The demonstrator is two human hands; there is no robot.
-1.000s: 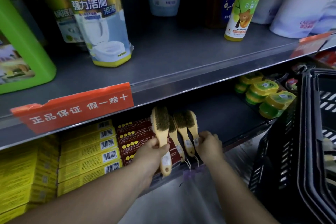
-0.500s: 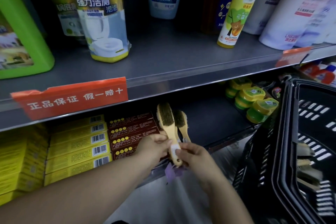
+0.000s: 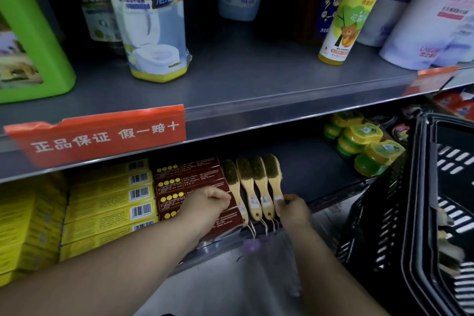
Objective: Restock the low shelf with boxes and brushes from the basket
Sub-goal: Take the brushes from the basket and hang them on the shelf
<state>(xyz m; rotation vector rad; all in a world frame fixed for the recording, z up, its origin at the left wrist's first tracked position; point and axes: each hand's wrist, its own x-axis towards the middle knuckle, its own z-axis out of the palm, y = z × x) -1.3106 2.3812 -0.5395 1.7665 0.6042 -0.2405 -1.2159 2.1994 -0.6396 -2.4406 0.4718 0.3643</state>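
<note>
Four wooden-handled scrub brushes with dark bristles (image 3: 252,187) lie side by side on the low grey metal shelf (image 3: 315,174), bristle heads toward 12 o'clock, handles with white tags and string loops toward 6.

Right hand (image 3: 293,209): grip closed, fingers curled round the handle end of the rightmost brush (image 3: 274,182).

Left hand (image 3: 207,202): fingers curled, resting at 9 o'clock of the leftmost brush (image 3: 234,187), over the dark red flat boxes with yellow dots (image 3: 189,182). Cannot tell if it pinches that handle or just touches the box.

Red boxes are stacked just beside the brushes at 9 o'clock; yellow barcoded boxes (image 3: 107,202) are stacked further out at 9.

Black plastic slotted basket (image 3: 400,213) sits at 3 o'clock, near the shelf edge; more brushes show inside, blurred.

Round green-and-yellow lidded tubs (image 3: 364,141) are at 2 o'clock on the same shelf.

Upper shelf carries bottles, plus an orange strip label with white Chinese text (image 3: 102,133) on its front edge.
</note>
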